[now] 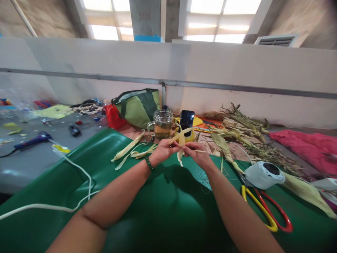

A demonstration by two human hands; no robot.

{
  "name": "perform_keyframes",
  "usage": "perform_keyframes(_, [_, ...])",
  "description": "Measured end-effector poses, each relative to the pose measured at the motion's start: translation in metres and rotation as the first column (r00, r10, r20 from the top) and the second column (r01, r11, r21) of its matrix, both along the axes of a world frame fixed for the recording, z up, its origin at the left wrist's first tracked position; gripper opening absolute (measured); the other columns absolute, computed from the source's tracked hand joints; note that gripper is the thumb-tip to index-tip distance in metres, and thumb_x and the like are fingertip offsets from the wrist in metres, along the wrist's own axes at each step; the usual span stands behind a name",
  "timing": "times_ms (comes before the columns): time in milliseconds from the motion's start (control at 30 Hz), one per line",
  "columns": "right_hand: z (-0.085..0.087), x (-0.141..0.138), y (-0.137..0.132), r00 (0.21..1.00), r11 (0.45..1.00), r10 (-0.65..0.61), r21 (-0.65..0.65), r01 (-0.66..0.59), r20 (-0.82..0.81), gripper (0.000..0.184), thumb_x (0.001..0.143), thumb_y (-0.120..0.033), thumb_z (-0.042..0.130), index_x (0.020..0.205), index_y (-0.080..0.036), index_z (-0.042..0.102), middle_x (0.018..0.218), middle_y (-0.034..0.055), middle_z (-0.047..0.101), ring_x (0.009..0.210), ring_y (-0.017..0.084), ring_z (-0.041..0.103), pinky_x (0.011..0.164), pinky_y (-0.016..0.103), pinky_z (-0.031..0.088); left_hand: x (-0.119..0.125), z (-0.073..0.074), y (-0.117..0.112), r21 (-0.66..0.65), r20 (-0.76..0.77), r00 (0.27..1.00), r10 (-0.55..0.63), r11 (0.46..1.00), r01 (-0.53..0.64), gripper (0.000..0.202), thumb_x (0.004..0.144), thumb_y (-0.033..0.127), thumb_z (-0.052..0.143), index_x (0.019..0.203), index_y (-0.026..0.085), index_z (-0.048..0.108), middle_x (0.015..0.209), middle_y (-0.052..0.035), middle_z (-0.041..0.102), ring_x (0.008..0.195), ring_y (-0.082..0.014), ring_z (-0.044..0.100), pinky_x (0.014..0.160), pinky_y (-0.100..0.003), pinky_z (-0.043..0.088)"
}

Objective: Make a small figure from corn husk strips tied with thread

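Observation:
Both my hands meet over a green mat [158, 211], pinching pale yellow corn husk strips [181, 140] between them. My left hand [164, 150], with a green bead bracelet at the wrist, is closed on the strips from the left. My right hand [198, 153] is closed on them from the right, and a thin strip sticks out sideways past its fingers. The husk ends fan upward and hang down between the hands. More loose husk strips [130, 150] lie on the mat just left of my left hand.
A glass mug of tea [162, 124] and a phone on a yellow stand [186, 121] stand behind the hands. Dried husks [244, 135] pile up at right, with a tape roll [264, 174] and scissors [265, 209]. A white cable [76, 168], glue gun [33, 140] and green bag [138, 105] are at left.

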State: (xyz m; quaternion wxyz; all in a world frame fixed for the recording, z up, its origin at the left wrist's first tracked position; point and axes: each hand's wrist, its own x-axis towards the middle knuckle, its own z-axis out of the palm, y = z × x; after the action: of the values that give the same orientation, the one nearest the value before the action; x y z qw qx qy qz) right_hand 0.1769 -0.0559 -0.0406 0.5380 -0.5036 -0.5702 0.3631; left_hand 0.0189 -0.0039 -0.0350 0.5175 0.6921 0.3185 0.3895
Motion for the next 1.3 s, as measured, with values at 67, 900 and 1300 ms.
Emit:
perform_keyframes(67, [-0.003,0.001,0.002,1.0,1.0,-0.022,0.011,0.022,0.022,0.019,0.064,-0.038,0.068,0.065,-0.019,0.07,0.054,-0.0002,0.061,0.047,0.012,0.051,0.048,0.024,0.039,0.0,-0.002,0.001,0.048,-0.012,1.0,0.006,0.999,-0.005,0.02,0.063,0.03,0.07,0.06,0.012,0.061,0.059,0.0007,0.055,0.061,-0.0102,0.046,0.058,-0.022,0.038])
perform_keyframes(900, [0.008,0.001,-0.008,0.985,0.988,0.155,0.013,-0.156,0.07,0.028,0.069,-0.041,0.066,0.055,-0.019,0.058,0.051,-0.0016,0.048,0.049,0.01,0.04,0.049,0.024,0.031,-0.002,-0.003,0.007,0.334,-0.247,0.955,0.165,0.94,-0.076,0.01,0.062,0.013,0.055,0.053,0.014,0.051,0.053,0.0037,0.048,0.055,-0.0087,0.04,0.053,-0.021,0.03])
perform_keyframes(1300, [0.027,0.1,-0.037,0.693,0.903,0.3,0.428,0.015,-0.656,0.033,0.054,-0.035,0.079,0.054,-0.023,0.049,0.05,-0.0075,0.035,0.035,0.003,0.012,0.031,0.018,0.021,-0.018,0.003,0.034,-0.178,-0.194,0.963,0.186,0.959,-0.221,0.009,0.057,0.017,0.061,0.05,0.013,0.055,0.044,0.0046,0.045,0.043,-0.0059,0.035,0.046,-0.021,0.024])
